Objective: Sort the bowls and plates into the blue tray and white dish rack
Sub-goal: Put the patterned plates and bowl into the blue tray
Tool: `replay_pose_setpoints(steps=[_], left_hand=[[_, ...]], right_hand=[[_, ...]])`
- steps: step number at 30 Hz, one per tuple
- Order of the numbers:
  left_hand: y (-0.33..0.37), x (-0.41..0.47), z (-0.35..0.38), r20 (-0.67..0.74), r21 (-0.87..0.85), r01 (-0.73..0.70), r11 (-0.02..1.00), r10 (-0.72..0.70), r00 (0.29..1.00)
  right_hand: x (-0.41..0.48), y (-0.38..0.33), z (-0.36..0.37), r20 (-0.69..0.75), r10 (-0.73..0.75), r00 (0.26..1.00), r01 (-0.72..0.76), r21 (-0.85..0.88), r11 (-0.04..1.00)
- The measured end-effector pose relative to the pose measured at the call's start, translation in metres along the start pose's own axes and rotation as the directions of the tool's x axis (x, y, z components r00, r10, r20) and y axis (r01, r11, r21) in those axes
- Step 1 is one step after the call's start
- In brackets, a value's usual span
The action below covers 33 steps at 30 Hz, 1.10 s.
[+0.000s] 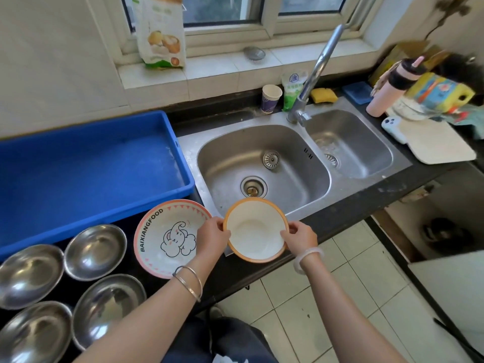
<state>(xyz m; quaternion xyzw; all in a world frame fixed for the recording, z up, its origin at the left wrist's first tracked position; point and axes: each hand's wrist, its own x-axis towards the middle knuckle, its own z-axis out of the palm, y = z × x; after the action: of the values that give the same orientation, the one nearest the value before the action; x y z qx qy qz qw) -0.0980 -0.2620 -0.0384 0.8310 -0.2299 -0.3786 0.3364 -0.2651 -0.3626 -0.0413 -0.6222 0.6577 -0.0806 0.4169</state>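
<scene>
Both hands hold a white bowl with an orange rim [254, 229] over the counter's front edge, just in front of the sink. My left hand [213, 235] grips its left rim and my right hand [298, 238] pinches its right rim. To the left, a pink-rimmed plate with an elephant drawing [167, 237] lies on the dark counter. Several steel bowls [95, 251] sit at the lower left. The blue tray [86, 171] stands empty behind them. No white dish rack is in view.
A double steel sink [264, 163] with a tall tap [314, 74] fills the middle. A paper cup [271, 98], soap bag and sponge stand behind it. At right lie a white board [440, 142], a phone and a pink bottle [390, 87].
</scene>
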Motion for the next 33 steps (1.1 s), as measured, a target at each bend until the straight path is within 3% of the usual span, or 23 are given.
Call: replay_pose_setpoints(steps=[7,10,14,18,20,26,33], left_hand=[[-0.006,-0.003,0.001,-0.009,-0.077,0.007,0.997,-0.008,1.0],[-0.008,-0.007,-0.007,-0.002,-0.106,0.006,0.994,-0.007,1.0],[-0.018,-0.012,-0.037,-0.178,-0.013,-0.051,0.999,0.047,0.983],[-0.039,-0.017,-0.071,-0.355,0.063,-0.023,0.998,0.044,0.934],[-0.05,-0.02,-0.084,-0.406,0.086,0.032,0.996,0.006,0.914],[-0.075,-0.027,-0.096,-0.445,-0.026,0.148,0.989,-0.144,0.884],[-0.084,-0.022,-0.092,-0.424,-0.276,0.235,0.932,-0.337,0.841]], right_hand=[[-0.004,0.006,0.001,-0.001,-0.056,0.998,0.056,0.008,0.998],[-0.01,0.0,-0.006,-0.028,-0.083,0.996,0.081,-0.07,0.994],[-0.018,-0.025,-0.01,-0.092,-0.224,0.97,0.209,-0.151,0.966],[-0.025,-0.072,0.021,0.118,-0.436,0.892,0.452,-0.208,0.868],[-0.029,-0.095,0.047,0.254,-0.475,0.842,0.531,-0.239,0.813],[-0.014,-0.137,0.111,0.529,-0.345,0.775,0.617,-0.518,0.592],[0.01,-0.15,0.131,0.636,-0.272,0.722,0.658,-0.511,0.554]])
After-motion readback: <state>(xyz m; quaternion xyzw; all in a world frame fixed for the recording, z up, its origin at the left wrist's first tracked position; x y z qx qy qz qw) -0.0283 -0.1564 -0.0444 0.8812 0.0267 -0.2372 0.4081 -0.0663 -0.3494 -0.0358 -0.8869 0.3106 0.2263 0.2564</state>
